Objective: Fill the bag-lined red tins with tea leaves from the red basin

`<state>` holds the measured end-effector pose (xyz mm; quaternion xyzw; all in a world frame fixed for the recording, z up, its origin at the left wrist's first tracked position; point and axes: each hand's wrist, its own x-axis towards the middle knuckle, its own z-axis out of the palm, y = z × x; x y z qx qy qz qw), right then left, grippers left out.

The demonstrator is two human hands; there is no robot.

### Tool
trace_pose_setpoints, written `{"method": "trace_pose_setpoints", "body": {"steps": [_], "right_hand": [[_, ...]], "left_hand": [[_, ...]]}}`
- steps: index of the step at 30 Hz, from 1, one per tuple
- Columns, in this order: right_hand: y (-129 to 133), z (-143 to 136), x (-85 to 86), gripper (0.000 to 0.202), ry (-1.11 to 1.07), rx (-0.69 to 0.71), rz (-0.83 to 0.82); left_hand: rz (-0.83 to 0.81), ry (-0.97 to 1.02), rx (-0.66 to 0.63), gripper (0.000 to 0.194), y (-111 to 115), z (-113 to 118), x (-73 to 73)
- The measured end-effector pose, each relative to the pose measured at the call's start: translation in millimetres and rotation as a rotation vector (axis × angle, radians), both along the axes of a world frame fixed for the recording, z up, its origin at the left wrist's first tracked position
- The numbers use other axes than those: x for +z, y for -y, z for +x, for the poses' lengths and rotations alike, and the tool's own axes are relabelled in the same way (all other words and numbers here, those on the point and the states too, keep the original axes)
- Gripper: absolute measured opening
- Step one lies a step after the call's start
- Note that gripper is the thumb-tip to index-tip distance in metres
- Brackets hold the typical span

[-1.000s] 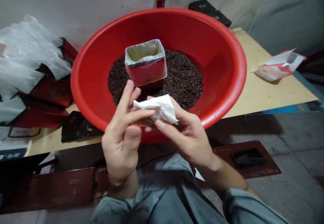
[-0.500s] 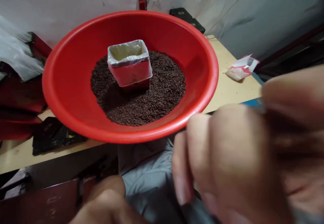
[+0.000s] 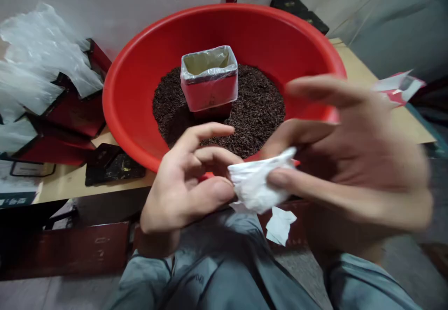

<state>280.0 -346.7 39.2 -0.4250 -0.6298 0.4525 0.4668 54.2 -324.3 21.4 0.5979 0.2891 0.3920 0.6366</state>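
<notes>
A crumpled piece of white paper (image 3: 259, 181) is stretched between my two hands, in front of a large red basin (image 3: 128, 114). My left hand (image 3: 185, 184) has its thumb and a finger closed on the paper's left edge. My right hand (image 3: 346, 160), smeared by motion, pinches the right part with the thumb, its index finger raised. A smaller torn scrap of white paper (image 3: 281, 226) shows just below. Inside the basin lie dark, dry, twisted leaves (image 3: 259, 114), and a red box (image 3: 212, 90) lined with a clear plastic bag stands open-topped on them.
At the left, several dark red boxes (image 3: 70, 146) carry clear plastic bags (image 3: 45, 53). Black lids (image 3: 115, 165) lie on the table (image 3: 413, 118), others (image 3: 297, 11) by the wall. A red-and-white packet (image 3: 399, 88) is at the right.
My hands have come together before the basin, and the white paper now shows between them. The view has shifted, so the basin appears further right.
</notes>
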Motion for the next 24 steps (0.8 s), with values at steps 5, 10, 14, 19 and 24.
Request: {"method": "trace_pose_setpoints", "body": {"steps": [5,10,14,19,24], "right_hand": [[-12,-13,-18.4,0.065,-0.006,-0.092,0.032],[-17,-21,-33.0,0.032,-0.081,-0.044,-0.031],[-19,-22,-40.5,0.011,-0.157,-0.097,0.038],[-18,-20,-35.6,0.019,-0.172,-0.008,0.078],[-15,-27,-29.6,0.015,-0.088,-0.048,0.083]], "left_hand": [[0.084,-0.224,0.064,0.038,-27,9,-8.3],[0.196,-0.149,0.261,0.018,-27,14,-16.5],[0.287,-0.022,0.260,0.005,-29,14,-20.5],[0.410,-0.095,0.283,0.019,-24,7,-17.0],[0.451,-0.160,0.395,0.022,-17,10,-15.2]]}}
